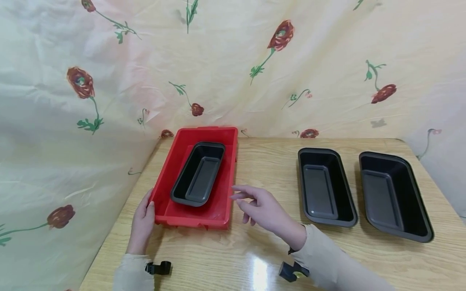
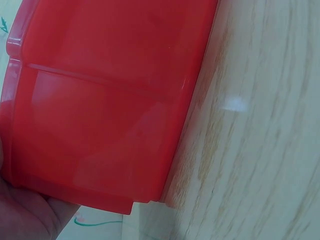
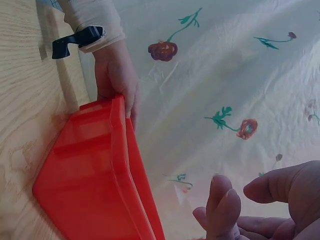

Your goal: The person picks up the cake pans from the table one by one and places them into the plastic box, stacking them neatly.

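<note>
A red plastic bin (image 1: 233,202) lies on the left of the table, with a dark loaf pan (image 1: 204,180) inside it, slightly slanted. My left hand (image 1: 143,222) grips the bin's rim at its near left corner, thumb on the inner side. In the left wrist view that hand (image 2: 27,215) shows at the lower left, against the red wall (image 2: 100,125). Beside the bin's right rim hovers my right hand (image 1: 262,208), fingers loosely bent and apart, holding nothing. The right wrist view shows its fingers (image 3: 222,207) near the bin's rim (image 3: 120,150).
Two more dark loaf pans stand on the right of the wooden table (image 1: 204,258): one nearer the middle (image 1: 320,194), the other by the right edge (image 1: 382,202). A flowered cloth (image 1: 225,72) hangs behind the table and along its left side.
</note>
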A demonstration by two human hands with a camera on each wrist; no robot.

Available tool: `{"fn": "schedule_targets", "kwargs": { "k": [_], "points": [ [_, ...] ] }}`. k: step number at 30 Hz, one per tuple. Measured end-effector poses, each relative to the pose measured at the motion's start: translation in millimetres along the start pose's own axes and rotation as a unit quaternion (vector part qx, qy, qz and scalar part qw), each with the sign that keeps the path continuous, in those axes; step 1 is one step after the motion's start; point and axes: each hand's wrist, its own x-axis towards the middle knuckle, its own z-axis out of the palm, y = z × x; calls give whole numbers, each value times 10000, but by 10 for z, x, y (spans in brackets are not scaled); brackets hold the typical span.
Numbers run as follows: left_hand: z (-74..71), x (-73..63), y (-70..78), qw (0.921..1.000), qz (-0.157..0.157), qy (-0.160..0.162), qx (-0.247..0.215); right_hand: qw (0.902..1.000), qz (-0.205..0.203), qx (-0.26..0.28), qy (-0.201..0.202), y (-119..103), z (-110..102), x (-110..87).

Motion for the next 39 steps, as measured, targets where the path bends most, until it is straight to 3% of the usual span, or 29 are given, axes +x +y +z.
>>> {"fn": "schedule_targets", "kwargs": {
  "k": [7,15,23,39],
  "points": [
    [-7,3,8,10000,5,-29,11,9998,-86,-24,171,35,-161,-121],
    [3,-15,23,10000,6,-84,10,9994,80,10,329,99,-344,-294],
    [12,-24,44,9999,46,-58,80,9984,-141,-98,541,170,-487,-425],
    [19,-41,31,9997,-211,-80,120,9940,-22,-289,1052,370,-772,-687]
  ]
}}
